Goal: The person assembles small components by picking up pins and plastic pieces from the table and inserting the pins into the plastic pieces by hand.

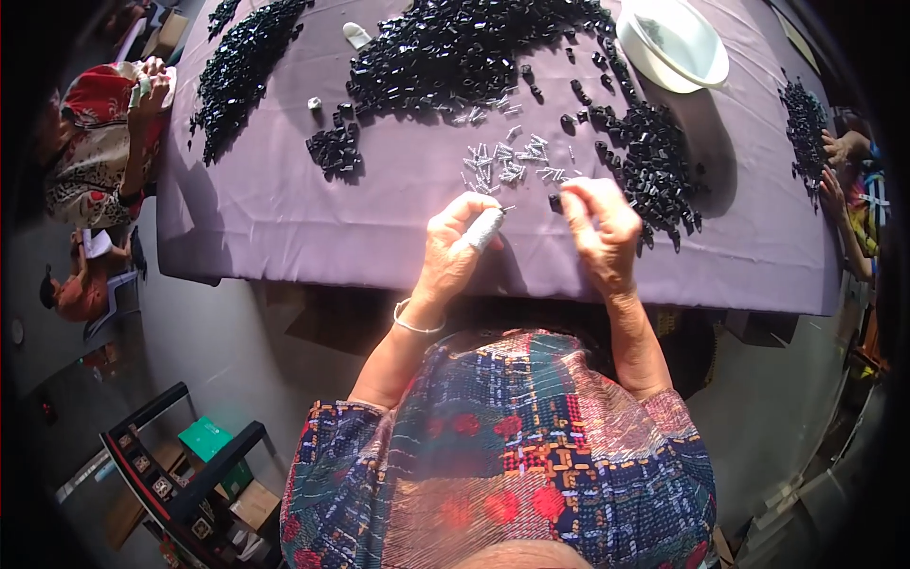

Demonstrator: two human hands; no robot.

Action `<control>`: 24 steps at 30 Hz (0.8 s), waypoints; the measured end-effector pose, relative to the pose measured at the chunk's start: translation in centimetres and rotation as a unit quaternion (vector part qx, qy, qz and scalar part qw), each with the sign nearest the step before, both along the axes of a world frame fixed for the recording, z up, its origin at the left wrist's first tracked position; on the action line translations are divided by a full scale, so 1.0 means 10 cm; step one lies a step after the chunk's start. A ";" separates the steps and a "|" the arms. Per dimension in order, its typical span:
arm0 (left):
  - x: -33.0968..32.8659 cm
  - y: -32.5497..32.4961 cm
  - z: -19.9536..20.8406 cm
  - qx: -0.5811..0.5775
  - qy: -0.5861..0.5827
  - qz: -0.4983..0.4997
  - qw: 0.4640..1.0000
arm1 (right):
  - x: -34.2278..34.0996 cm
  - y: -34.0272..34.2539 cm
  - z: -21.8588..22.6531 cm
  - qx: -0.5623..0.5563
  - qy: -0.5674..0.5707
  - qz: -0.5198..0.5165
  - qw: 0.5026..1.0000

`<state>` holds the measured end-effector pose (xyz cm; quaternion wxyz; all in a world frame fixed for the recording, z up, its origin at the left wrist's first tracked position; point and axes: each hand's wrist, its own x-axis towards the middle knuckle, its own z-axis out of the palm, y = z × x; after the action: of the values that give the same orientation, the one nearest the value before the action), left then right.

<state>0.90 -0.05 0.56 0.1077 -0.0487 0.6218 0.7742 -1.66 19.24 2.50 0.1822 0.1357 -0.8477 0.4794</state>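
Head view | left hand [453,248] is pinching a thin metal pin [506,208], fingers closed | right hand [601,228] is curling shut over a black piece [555,202] | both are resting on purple tablecloth [284,209] beside silver pins [507,163]

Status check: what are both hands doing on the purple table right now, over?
Left hand pinches a thin metal pin. Right hand closed on something small, unclear. Small silver metal pins scattered just beyond. Black plastic pieces heaped beside the right hand.
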 end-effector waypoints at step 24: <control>0.00 0.06 0.00 -0.042 0.015 0.002 0.999 | -0.97 0.34 -0.20 0.304 0.046 -0.067 0.949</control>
<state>0.86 0.60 0.56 0.0948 -0.0426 0.6551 0.7484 -11.38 22.61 0.49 0.2027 0.1493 -0.9512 0.1786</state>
